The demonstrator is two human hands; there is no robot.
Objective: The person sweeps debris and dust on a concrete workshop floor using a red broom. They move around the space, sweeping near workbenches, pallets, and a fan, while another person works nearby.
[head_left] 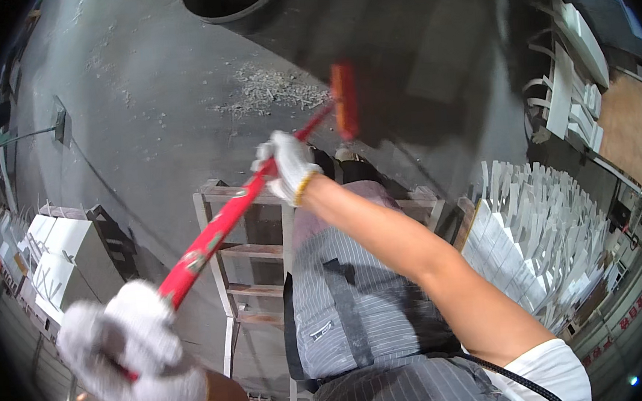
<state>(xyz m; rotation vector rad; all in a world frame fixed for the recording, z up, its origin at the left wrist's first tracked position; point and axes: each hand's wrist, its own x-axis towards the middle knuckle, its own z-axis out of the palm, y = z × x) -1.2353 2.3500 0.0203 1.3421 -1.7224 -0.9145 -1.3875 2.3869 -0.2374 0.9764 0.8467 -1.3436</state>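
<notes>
A long red-handled broom (214, 235) runs slantwise from lower left to upper centre. Its orange-red head (344, 102) is smeared by motion, just right of a heap of pale scraps (271, 90) on the grey floor. Gloved in white knit, my left hand (133, 355) wraps round the handle's upper end, close to me. My right hand (288, 167), in a white glove with a yellow cuff, grips the handle lower down, nearer the head. A grey striped apron (359, 295) covers my front, and my shoes show partly beyond it.
A wooden ladder-like frame (253, 251) stands beside my legs. White stacked pieces (65, 258) sit at left, a rack of thin white strips (542, 228) at right. A dark round bin (233, 0) stands far ahead. A green-handled floor tool (58, 123) is at far left.
</notes>
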